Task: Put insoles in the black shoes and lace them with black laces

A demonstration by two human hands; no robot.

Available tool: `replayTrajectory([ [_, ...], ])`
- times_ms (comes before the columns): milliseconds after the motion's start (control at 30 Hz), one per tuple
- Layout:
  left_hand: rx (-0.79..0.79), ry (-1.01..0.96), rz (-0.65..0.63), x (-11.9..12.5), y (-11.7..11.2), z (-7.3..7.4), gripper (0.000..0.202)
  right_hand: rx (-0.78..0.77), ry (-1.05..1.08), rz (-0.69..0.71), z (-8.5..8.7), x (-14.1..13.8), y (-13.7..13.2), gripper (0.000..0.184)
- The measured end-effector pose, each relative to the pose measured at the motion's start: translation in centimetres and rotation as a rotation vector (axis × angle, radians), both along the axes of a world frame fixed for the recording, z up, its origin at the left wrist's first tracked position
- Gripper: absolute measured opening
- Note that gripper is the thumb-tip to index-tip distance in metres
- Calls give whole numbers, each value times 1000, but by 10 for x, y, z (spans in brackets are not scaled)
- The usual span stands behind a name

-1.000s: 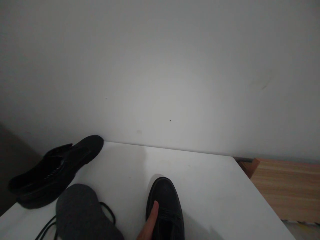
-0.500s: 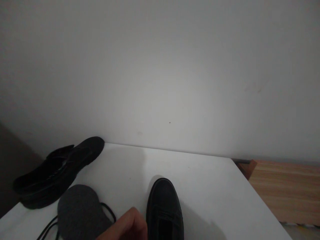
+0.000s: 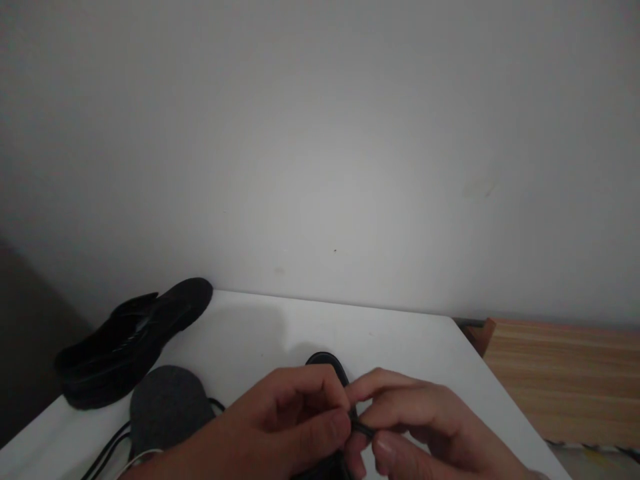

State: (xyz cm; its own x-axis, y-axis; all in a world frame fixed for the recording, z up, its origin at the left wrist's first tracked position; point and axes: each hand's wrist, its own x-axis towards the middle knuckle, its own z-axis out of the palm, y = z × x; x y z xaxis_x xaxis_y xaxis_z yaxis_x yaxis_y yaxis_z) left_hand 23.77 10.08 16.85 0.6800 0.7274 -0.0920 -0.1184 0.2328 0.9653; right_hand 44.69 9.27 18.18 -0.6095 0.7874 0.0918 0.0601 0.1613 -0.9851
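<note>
In the lower middle, my left hand (image 3: 300, 420) is closed, thumb and index finger pinched on a thin black shoelace (image 3: 363, 427). My right hand (image 3: 425, 420) faces it from the right and grips the same lace between thumb and fingers. Beneath the hands lies a black shoe (image 3: 323, 359); its toe points to the wall and the hands hide most of the rest. Left of my left hand is a dark grey, rounded felt-like piece (image 3: 167, 403), partly covered by my forearm. Black laces (image 3: 107, 453) run out beside it.
A second black shoe (image 3: 130, 347) rests at the left edge of the white table (image 3: 420, 347), its toe near the wall (image 3: 340, 167). To the right, lower down, is a wood-grain surface (image 3: 565, 380). A thin pale cord (image 3: 143, 455) shows by my left wrist.
My right hand has come into view from the lower right. My left hand has moved up and right over the shoe, and both now pinch the lace. The view has shifted slightly.
</note>
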Motion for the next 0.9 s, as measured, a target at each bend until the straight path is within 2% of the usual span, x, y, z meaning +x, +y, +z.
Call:
replayTrajectory([
  [100,64,-26,22,0,3,2,41,-26,166,79,-11,0,8,16],
  [167,127,-46,72,-3,7,0,44,-63,245,64,-16,1,12,19],
  [300,166,-51,201,-12,19,-3,24,-161,371,-161,-22,6,19,27],
  [433,142,-144,410,-26,30,-3,12,-184,556,-356,-28,13,27,21],
  [567,162,-290,600,-41,36,1,16,-162,675,-550,-29,18,31,13],
  [667,183,-314,697,-51,36,6,33,-106,758,-650,-24,19,30,22],
  [767,173,-303,726,-59,35,8,44,-57,798,-688,-15,19,27,35],
  [900,170,-305,684,-70,40,1,26,-33,741,-719,-10,24,25,37],
])
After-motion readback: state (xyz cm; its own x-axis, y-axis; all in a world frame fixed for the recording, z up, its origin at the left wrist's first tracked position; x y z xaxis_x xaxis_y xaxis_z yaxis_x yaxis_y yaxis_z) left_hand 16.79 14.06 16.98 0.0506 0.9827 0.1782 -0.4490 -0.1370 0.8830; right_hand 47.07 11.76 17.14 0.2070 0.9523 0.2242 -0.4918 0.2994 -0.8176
